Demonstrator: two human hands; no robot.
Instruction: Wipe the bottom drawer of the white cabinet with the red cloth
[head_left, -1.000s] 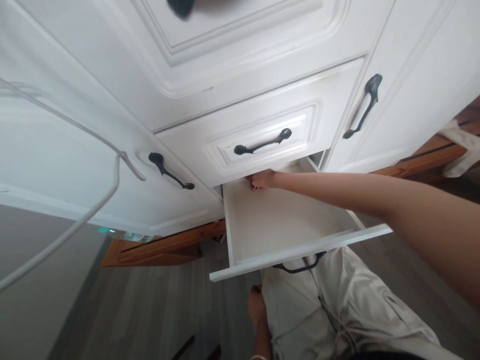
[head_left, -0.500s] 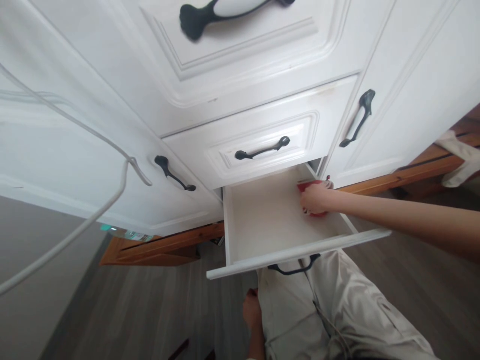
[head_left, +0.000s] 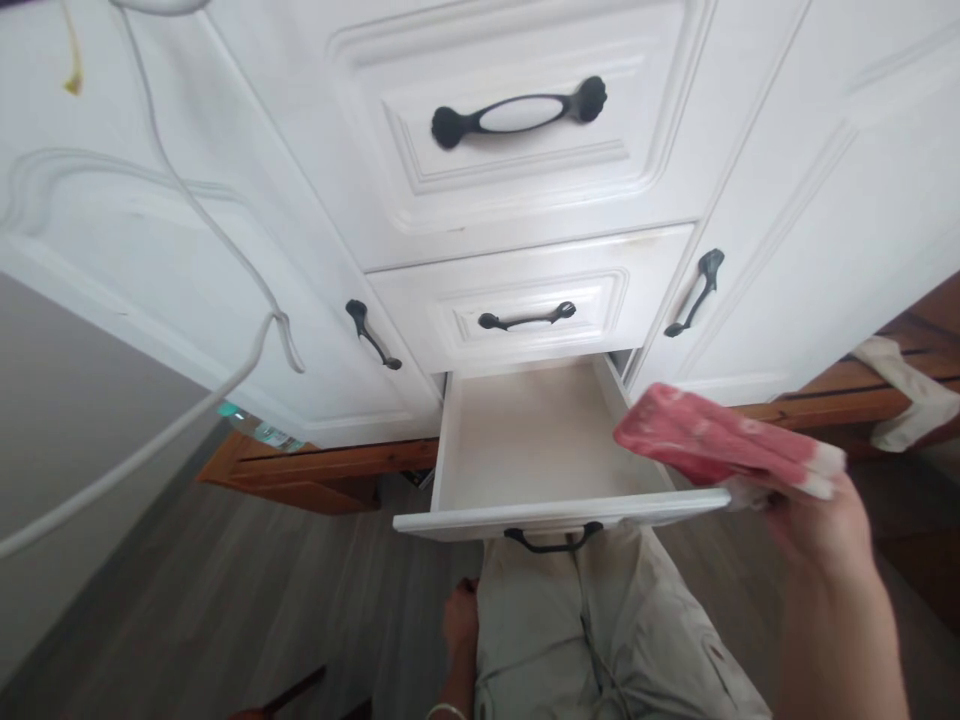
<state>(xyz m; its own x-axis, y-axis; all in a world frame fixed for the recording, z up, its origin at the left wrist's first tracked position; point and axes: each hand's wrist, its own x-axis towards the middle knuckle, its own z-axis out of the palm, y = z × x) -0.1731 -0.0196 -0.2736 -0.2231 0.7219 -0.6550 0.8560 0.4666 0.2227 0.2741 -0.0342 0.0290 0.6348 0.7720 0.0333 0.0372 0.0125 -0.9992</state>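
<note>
My right hand grips a folded red cloth with white edges, lifted clear of the open bottom drawer and held to its right. The white drawer stands pulled out, its inside bare, with a black handle under its front. My left hand rests low by my left thigh, fingers curled, holding nothing that I can see. My legs in beige trousers are below the drawer.
Two shut white drawers with black handles sit above the open one, flanked by cabinet doors. A white cable hangs at the left. Wooden plinth and grey wood floor lie below. A pale cloth lies at the right.
My right hand went from the drawer's back left to its right side, took up the red cloth and lifted it out toward me. The view tilted upward.
</note>
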